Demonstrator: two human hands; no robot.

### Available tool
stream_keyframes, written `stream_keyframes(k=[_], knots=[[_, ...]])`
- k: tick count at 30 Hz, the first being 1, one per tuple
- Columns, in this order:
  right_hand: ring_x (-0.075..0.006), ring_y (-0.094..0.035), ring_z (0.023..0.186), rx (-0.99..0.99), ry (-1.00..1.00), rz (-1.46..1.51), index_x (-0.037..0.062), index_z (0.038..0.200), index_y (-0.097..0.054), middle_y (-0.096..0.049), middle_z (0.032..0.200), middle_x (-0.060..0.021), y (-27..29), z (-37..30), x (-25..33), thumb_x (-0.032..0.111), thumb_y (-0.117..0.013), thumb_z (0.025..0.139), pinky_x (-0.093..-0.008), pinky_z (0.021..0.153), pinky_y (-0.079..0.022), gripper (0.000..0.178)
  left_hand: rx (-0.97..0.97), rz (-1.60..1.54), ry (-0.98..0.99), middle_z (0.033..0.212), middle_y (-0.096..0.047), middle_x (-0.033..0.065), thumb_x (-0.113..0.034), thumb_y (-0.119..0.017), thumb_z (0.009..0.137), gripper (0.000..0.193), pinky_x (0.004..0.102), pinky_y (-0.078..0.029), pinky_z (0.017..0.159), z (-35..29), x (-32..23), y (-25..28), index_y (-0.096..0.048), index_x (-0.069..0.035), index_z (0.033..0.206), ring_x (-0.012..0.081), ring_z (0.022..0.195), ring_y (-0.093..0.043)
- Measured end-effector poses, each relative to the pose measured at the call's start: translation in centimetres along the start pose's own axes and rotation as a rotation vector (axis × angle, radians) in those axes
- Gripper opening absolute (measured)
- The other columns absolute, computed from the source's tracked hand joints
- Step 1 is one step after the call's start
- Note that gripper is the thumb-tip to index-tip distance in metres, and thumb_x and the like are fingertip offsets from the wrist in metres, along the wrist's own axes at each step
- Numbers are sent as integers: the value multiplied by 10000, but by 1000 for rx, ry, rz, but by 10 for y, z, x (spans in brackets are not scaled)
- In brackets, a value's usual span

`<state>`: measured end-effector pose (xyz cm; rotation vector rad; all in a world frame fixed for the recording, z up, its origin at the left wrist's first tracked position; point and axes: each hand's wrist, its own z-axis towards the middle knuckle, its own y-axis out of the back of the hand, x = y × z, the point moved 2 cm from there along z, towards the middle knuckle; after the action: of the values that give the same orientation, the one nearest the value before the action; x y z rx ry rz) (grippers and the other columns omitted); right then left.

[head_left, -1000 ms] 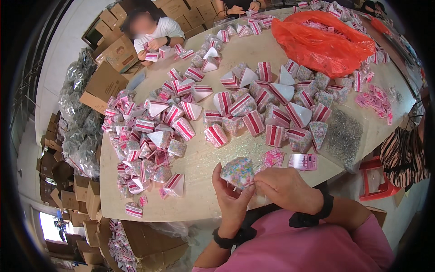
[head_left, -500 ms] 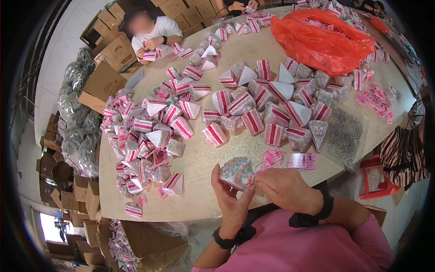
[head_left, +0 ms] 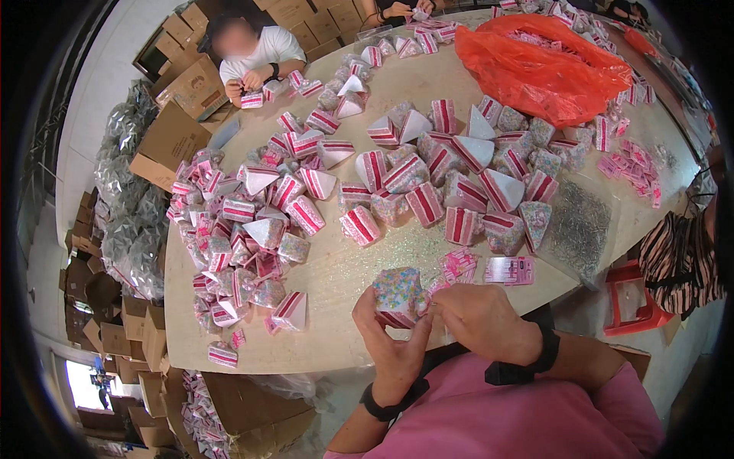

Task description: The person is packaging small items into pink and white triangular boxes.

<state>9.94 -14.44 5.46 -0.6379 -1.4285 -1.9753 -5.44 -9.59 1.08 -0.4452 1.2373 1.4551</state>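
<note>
Pastel-sprinkled, pink-and-white cake-slice wedge (head_left: 399, 292) fills the clasping left hand (head_left: 395, 352); the right hand (head_left: 488, 324) pinches beside it, contents unclear.

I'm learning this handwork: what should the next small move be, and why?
Probably steady the cake-slice piece with the left hand: that hand cups it, while the right hand pinches close beside its edge, where a pull could twist it.
</note>
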Motion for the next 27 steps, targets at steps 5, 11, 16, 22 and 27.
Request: stream_keyframes(k=[5, 11, 16, 22, 27], knots=[[-350, -593, 687, -19, -67, 110, 5, 845, -581, -591, 755, -160, -2, 1, -3, 63, -536, 823, -423, 588, -469, 77, -16, 17, -8, 1283, -346, 157, 58, -716, 705, 864, 332, -496, 857, 0, -2, -1, -183, -12, 1381, 255, 1138, -487], [-354, -592, 690, -36, -129, 184, -13, 823, -575, -590, 762, -166, -3, 1, -3, 56, -531, 821, -412, 583, -461, 82, -39, 47, -26, 1252, -362, 146, 40, -735, 685, 831, 311, -491, 828, 0, -2, -2, -242, -2, 1353, 235, 1100, -491], [-351, -592, 690, -53, -109, 151, -5, 838, -574, -593, 760, -161, -12, -2, -8, 66, -553, 819, -419, 576, -461, 76, -54, 188, -73, 1224, -393, 174, 3, -759, 647, 800, 353, -440, 863, 1, -6, -1, -316, 11, 1313, 283, 1091, -470], [-349, -595, 694, -21, -98, 26, 10, 853, -571, -602, 769, -160, -18, -3, -11, 101, -572, 832, -424, 573, -464, 94, -56, 266, -101, 1192, -408, 261, -77, -782, 650, 773, 450, -403, 872, 3, -8, -2, -349, 11, 1285, 408, 1061, -439], [-293, -585, 592, -31, -172, 110, -18, 793, -574, -595, 688, -158, -25, -1, -22, 87, -559, 830, -382, 539, -453, 112, 10, 277, 14, 1192, -420, 227, -54, -768, 636, 771, 429, -376, 920, 6, -3, -6, -350, 3, 1281, 378, 1098, -425]])
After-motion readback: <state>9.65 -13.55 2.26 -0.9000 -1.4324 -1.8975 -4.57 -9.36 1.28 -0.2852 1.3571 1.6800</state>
